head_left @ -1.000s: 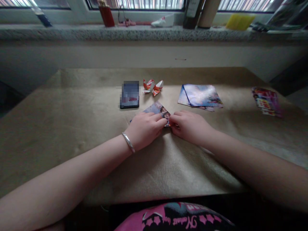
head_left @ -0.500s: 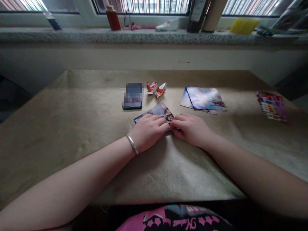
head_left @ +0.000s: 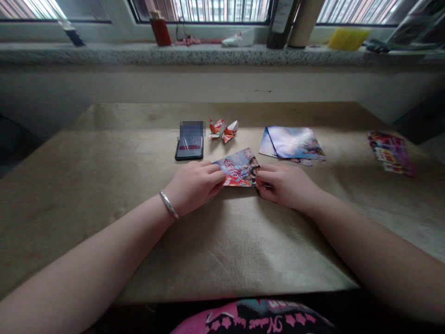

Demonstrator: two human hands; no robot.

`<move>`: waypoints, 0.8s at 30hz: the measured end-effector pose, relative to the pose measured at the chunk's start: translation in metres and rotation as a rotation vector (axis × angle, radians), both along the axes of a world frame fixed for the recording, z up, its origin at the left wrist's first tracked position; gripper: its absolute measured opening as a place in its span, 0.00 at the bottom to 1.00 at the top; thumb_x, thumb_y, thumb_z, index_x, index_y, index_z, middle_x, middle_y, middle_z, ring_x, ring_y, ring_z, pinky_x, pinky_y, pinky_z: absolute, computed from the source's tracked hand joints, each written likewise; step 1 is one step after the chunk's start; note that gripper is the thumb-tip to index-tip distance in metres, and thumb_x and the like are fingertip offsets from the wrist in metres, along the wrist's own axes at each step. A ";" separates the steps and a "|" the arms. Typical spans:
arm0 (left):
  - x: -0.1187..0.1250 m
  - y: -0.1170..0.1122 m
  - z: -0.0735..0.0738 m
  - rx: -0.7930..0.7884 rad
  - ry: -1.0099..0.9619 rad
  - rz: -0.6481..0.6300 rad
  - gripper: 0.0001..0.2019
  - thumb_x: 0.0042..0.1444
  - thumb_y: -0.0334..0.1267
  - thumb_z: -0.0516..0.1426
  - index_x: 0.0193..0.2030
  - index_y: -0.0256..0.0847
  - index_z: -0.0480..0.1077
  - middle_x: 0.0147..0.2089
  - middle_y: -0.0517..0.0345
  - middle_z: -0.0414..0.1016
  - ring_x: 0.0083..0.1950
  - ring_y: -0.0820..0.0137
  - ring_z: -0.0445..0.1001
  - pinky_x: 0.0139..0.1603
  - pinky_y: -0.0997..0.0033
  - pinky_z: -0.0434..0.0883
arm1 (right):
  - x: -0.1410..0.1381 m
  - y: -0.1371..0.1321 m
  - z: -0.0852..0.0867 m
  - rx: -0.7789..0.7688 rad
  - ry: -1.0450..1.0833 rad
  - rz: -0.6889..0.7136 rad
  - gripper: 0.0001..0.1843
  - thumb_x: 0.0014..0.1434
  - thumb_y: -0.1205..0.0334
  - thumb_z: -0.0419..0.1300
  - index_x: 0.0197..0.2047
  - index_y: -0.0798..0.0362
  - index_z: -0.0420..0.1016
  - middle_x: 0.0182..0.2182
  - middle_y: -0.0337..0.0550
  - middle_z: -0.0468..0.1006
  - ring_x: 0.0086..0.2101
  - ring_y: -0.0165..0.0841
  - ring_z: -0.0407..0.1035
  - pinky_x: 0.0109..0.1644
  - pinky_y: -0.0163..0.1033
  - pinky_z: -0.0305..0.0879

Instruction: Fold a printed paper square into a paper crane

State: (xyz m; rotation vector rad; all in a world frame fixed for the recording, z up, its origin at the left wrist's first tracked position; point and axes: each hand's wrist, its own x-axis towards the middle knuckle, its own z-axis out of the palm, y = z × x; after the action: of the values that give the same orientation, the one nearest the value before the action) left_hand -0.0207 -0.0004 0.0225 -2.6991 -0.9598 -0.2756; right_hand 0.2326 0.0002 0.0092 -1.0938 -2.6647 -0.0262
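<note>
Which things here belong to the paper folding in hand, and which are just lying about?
In use: printed sheet, held at its edges by the left hand and right hand.

Lying about: phone; folded paper; paper stack; leaflets; on the sill, red container and yellow pad.
</note>
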 end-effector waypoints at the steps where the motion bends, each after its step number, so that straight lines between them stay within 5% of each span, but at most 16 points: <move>1: -0.002 0.001 0.000 -0.002 0.004 0.007 0.11 0.62 0.38 0.51 0.30 0.40 0.68 0.32 0.59 0.73 0.33 0.70 0.69 0.31 0.71 0.62 | 0.001 0.000 0.000 -0.005 -0.009 -0.003 0.06 0.57 0.64 0.52 0.30 0.52 0.69 0.30 0.41 0.74 0.30 0.30 0.64 0.31 0.35 0.50; 6: -0.015 0.010 -0.002 -0.024 0.036 -0.005 0.08 0.60 0.37 0.53 0.31 0.39 0.69 0.33 0.58 0.74 0.32 0.70 0.69 0.31 0.72 0.63 | 0.006 0.002 0.000 -0.024 -0.044 -0.024 0.04 0.54 0.66 0.53 0.28 0.52 0.67 0.29 0.40 0.73 0.30 0.31 0.64 0.31 0.36 0.51; 14: -0.008 0.007 -0.008 0.095 -0.180 0.046 0.09 0.59 0.35 0.51 0.31 0.37 0.70 0.30 0.55 0.73 0.31 0.70 0.68 0.32 0.72 0.66 | 0.001 0.001 -0.002 0.006 -0.022 0.014 0.06 0.56 0.62 0.55 0.28 0.53 0.68 0.30 0.42 0.74 0.33 0.33 0.65 0.34 0.37 0.56; 19: 0.000 0.002 -0.011 -0.009 -0.147 -0.056 0.12 0.61 0.37 0.52 0.47 0.41 0.73 0.45 0.54 0.76 0.43 0.67 0.72 0.44 0.66 0.71 | -0.003 0.001 -0.003 0.003 0.029 0.077 0.07 0.57 0.62 0.57 0.30 0.53 0.72 0.32 0.44 0.76 0.36 0.36 0.66 0.39 0.39 0.60; 24: 0.000 0.004 -0.018 -0.094 -0.134 -0.027 0.14 0.62 0.41 0.52 0.52 0.46 0.73 0.52 0.56 0.75 0.49 0.64 0.71 0.51 0.61 0.71 | 0.002 0.006 -0.001 -0.016 0.121 0.108 0.10 0.58 0.66 0.55 0.40 0.53 0.77 0.37 0.46 0.79 0.41 0.37 0.69 0.48 0.43 0.64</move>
State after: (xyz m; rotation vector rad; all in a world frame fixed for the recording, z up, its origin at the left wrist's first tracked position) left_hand -0.0206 0.0034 0.0041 -2.8107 -0.9969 -0.4317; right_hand 0.2349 0.0059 0.0081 -0.9235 -2.6153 0.0797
